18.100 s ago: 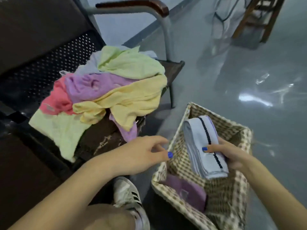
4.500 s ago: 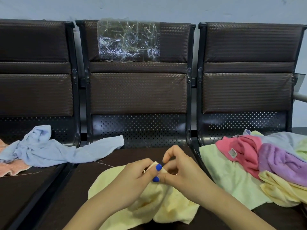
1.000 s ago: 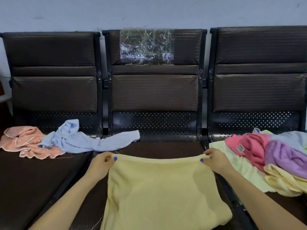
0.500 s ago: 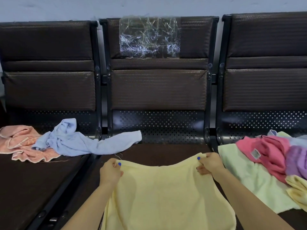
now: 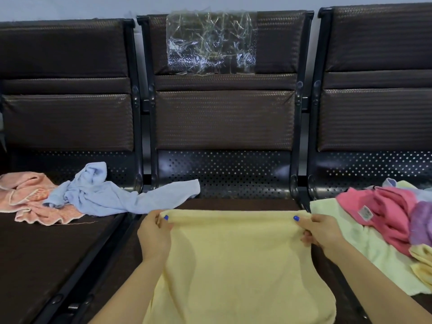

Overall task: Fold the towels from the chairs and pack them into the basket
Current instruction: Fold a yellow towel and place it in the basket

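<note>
From the head view, the left hand [image 5: 155, 232] and the right hand [image 5: 319, 231] were stretched forward and held wide apart, each pinching one far corner of the yellow towel [image 5: 233, 265] between thumb and curled fingers, a blue-painted thumbnail lying on top of the cloth at either corner. The far edge was drawn taut between them, and the towel lay spread flat over the middle seat [image 5: 233, 203], its near end drooping toward the camera.

Three dark chairs stood in a row, the middle seat being the one in the centre. A sheet of crumpled clear plastic [image 5: 210, 43] clung to that seat's backrest. Left of the middle seat lay one light-blue towel [image 5: 105, 195], its tail reaching onto the seat's far left corner, and one peach towel [image 5: 30, 195] beyond it. Right of the middle seat lay a heap: one pale green towel [image 5: 364, 239], one pink towel [image 5: 392, 211], one purple towel [image 5: 422, 220], with others only partly visible at the frame's edge.
</note>
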Demonstrator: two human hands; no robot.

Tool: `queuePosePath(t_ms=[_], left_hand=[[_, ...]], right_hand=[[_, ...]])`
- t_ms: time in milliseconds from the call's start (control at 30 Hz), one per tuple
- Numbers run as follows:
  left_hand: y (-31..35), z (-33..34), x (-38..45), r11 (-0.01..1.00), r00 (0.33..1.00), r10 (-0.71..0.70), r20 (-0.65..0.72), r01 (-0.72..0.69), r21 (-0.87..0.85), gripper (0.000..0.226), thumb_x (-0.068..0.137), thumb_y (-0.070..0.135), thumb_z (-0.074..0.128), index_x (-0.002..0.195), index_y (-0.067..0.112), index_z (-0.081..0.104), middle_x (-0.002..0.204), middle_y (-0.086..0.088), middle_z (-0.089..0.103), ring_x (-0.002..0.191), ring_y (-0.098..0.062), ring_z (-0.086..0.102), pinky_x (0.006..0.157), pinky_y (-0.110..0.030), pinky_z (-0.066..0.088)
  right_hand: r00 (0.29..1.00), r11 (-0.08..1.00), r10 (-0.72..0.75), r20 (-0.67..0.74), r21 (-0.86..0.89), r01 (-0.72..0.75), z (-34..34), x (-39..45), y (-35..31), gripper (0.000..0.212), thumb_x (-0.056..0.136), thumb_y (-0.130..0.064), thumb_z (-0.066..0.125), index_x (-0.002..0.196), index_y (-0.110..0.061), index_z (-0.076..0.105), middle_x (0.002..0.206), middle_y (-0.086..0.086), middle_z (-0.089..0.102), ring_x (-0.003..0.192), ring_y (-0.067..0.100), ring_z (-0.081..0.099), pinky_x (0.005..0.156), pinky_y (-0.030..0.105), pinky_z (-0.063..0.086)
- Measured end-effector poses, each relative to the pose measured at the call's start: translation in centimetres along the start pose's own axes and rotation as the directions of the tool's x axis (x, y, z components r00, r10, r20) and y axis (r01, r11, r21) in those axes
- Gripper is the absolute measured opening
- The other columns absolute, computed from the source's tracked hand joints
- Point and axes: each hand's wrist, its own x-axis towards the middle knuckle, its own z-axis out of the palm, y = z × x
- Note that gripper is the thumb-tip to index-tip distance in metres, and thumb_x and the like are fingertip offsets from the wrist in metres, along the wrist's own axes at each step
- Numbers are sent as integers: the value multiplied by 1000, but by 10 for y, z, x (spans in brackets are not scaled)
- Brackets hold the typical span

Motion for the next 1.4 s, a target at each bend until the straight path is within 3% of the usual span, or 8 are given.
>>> queuePosePath(t_ms=[133, 267, 433, 733, 867, 1033, 1167, 1400], left_hand=[[2, 15, 1, 996, 998, 47, -29, -49, -80, 17, 89, -3, 53, 102, 5, 62, 94, -6, 59, 90, -22, 54, 74, -25, 35], [-11, 33, 8, 990, 972, -48, 228, 77, -119, 58, 87, 11, 64, 138, 12, 36, 134, -8, 46, 123, -24, 47, 96, -38, 43], [-17, 25, 8, 996, 964, 19, 266, 5, -89, 75, 93, 9, 58, 151, 17, 12, 156, -2, 21, 141, -17, 29, 108, -33, 32], [22, -31, -16, 929, 865, 162, 475, -296, 221, 15, 93, 15, 53, 91, 28, 61, 86, -1, 68, 86, -12, 62, 81, -30, 43], [35, -66, -80, 924, 656, 8, 754, -293, 245, 25, 89, 27, 60, 65, 23, 62, 55, 8, 57, 57, -9, 53, 64, -27, 41], [25, -93, -132, 594, 430, -60, 901, -710, 379, 21, 88, 56, 52, 101, 39, 50, 63, 13, 51, 61, -4, 47, 59, -25, 37], [14, -78, -142, 459, 404, -31, 914, -807, 372, 35, 93, 52, 47, 119, 32, 36, 70, 10, 40, 72, -17, 46, 62, -31, 36], [-5, -69, -126, 758, 365, -51, 930, -591, 274, 29, 94, 34, 56, 72, 25, 40, 54, 13, 48, 47, -2, 39, 49, -20, 26]], right_hand=[[994, 997, 1, -111, 83, 8, -2, 9, -5, 21, 84, -14, 73, 87, -8, 52, 61, 10, 54, 43, 18, 58, 62, 33, 56], [1000, 972, 4, -20, 234, 1, 19, 14, -8, 48, 87, -9, 67, 129, -5, 45, 108, 9, 55, 94, 26, 62, 74, 31, 55], [984, 987, -84, 160, -124, 104, 27, 19, 1, 83, 85, -10, 70, 150, -17, 20, 151, 10, 30, 136, 26, 35, 107, 46, 38], [852, 582, -290, 436, -626, 519, -8, -46, -13, 16, 93, -26, 58, 107, -18, 54, 89, -2, 59, 80, 12, 57, 69, 26, 46], [880, 600, 106, 464, -735, 315, -33, -83, -23, 46, 93, -48, 50, 69, -9, 53, 54, 1, 55, 44, 14, 52, 44, 24, 43], [762, 199, 568, 311, -950, 240, -55, -113, -16, 61, 83, -71, 47, 76, -11, 55, 61, 3, 60, 45, 14, 54, 39, 24, 48], [852, 461, 328, 409, -856, 233, -40, -108, 13, 43, 84, -60, 57, 101, -23, 41, 80, 2, 56, 60, 16, 60, 49, 27, 54], [935, 923, 78, 346, -379, 64, -21, -89, 19, 8, 90, -14, 59, 84, -11, 55, 87, 8, 57, 72, 16, 55, 54, 27, 50]])
